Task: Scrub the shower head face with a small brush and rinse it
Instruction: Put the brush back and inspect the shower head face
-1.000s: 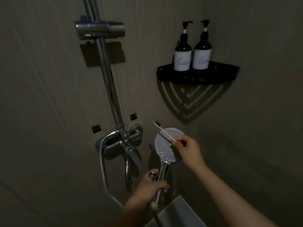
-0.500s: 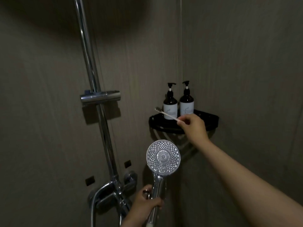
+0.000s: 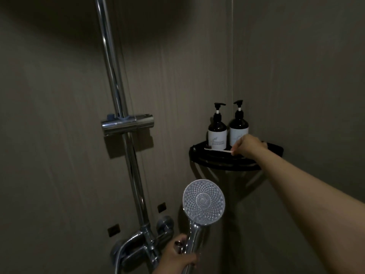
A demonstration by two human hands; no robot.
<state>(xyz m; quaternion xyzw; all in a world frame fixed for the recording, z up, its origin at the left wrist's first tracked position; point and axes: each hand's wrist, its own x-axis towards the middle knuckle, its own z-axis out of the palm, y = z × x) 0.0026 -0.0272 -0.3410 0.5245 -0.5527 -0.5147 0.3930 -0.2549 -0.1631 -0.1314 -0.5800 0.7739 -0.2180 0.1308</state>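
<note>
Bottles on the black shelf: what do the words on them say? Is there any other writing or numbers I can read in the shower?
Left bottle, white label: a small drawing and a row of marks, too blurred to read.
Right bottle, white label: faint marks, too blurred to read, partly behind the right hand.
No writing shows on the shower head, small brush, rail or shelf.

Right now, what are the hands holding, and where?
Left hand grips the shower head by its handle; right hand pinches the small brush by its handle's end.
</note>
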